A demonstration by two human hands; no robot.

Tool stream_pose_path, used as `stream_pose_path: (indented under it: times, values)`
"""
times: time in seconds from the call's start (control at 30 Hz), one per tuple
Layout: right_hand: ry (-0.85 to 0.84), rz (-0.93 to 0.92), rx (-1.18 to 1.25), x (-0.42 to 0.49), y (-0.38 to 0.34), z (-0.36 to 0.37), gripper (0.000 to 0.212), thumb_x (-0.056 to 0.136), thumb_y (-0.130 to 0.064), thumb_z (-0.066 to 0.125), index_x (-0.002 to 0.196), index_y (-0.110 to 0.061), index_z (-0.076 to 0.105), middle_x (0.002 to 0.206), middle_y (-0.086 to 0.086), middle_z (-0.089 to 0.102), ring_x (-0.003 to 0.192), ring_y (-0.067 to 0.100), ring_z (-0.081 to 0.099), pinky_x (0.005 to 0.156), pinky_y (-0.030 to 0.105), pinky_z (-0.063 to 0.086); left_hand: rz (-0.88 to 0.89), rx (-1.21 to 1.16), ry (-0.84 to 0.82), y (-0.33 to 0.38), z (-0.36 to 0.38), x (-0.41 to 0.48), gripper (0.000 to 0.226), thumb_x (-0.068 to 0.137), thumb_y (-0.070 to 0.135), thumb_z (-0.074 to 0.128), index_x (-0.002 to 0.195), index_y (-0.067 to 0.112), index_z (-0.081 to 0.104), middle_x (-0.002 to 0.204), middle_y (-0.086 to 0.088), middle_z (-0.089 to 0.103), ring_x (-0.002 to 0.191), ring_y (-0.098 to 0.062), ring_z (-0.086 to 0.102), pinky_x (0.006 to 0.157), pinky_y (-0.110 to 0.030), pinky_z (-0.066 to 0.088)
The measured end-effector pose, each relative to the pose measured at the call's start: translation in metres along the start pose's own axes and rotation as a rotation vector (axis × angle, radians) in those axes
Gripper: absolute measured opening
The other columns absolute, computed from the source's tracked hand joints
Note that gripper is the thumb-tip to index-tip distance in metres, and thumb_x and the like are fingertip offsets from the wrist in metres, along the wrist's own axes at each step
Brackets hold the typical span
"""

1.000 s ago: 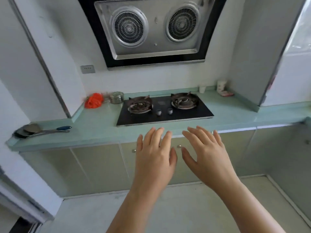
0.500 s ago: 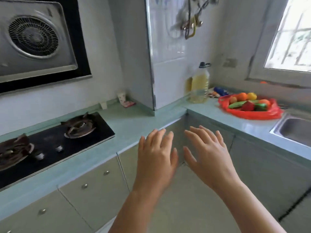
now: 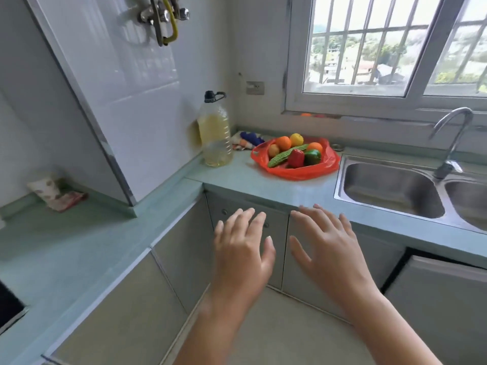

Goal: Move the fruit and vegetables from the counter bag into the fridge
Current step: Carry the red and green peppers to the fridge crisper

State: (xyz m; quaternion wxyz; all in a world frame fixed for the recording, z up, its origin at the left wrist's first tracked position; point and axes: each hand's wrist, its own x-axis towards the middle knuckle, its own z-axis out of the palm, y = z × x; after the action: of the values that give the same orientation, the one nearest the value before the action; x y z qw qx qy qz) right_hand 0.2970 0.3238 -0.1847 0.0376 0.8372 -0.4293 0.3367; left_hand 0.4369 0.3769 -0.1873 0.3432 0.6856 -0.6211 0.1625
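Observation:
A red plastic bag [image 3: 305,172] lies open on the pale green counter [image 3: 253,180] beside the sink. In it I see oranges [image 3: 283,142], a lemon [image 3: 296,139], a red pepper [image 3: 295,158], a green pepper [image 3: 312,156] and a long green gourd [image 3: 282,157]. My left hand [image 3: 242,246] and my right hand [image 3: 329,243] hover side by side in front of the cabinet doors, below the counter edge, fingers spread and holding nothing. No fridge is in view.
A large bottle of yellow oil [image 3: 214,133] stands left of the bag in the corner. A double steel sink [image 3: 390,188] with a tap [image 3: 450,143] lies to the right. A cloth [image 3: 56,193] lies on the left counter. A barred window [image 3: 395,46] is above.
The view has swung right, from the gas hob past the wall corner to the bag and sink. Both hands stayed held out in front, spread and empty.

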Motion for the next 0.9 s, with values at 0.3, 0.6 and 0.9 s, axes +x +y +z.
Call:
stream_pose_path:
  times: [0.3,0.6,0.9]
  values:
    - [0.049,0.126,-0.137,0.111,0.03,0.072,0.045,0.077,-0.036,0.04,0.104,-0.01,0.066,0.108,0.009,0.067,0.106,0.033,0.061,0.088,0.058,0.041,0.103,-0.109,-0.073,-0.073,0.086,0.111,0.045,0.079,0.033,0.041,0.11,0.01,0.065,0.111,-0.009,0.066,0.106,-0.028,0.061,0.091,-0.052,0.043]
    - [0.038,0.254,-0.169,0.173,0.102,0.13,0.046,0.078,-0.036,0.04,0.105,-0.01,0.066,0.108,0.009,0.067,0.105,0.033,0.061,0.088,0.058,0.041,0.121,-0.23,-0.254,-0.09,0.185,0.181,0.048,0.08,0.035,0.04,0.115,0.011,0.062,0.115,-0.007,0.065,0.11,-0.025,0.059,0.093,-0.051,0.045]
    - [-0.022,0.31,-0.174,0.252,0.222,0.174,0.048,0.079,-0.037,0.04,0.109,-0.01,0.065,0.109,0.007,0.067,0.108,0.03,0.059,0.09,0.058,0.04,0.175,-0.283,-0.342,-0.068,0.309,0.29,0.051,0.08,0.036,0.038,0.118,0.012,0.06,0.119,-0.005,0.062,0.116,-0.024,0.054,0.098,-0.052,0.04]
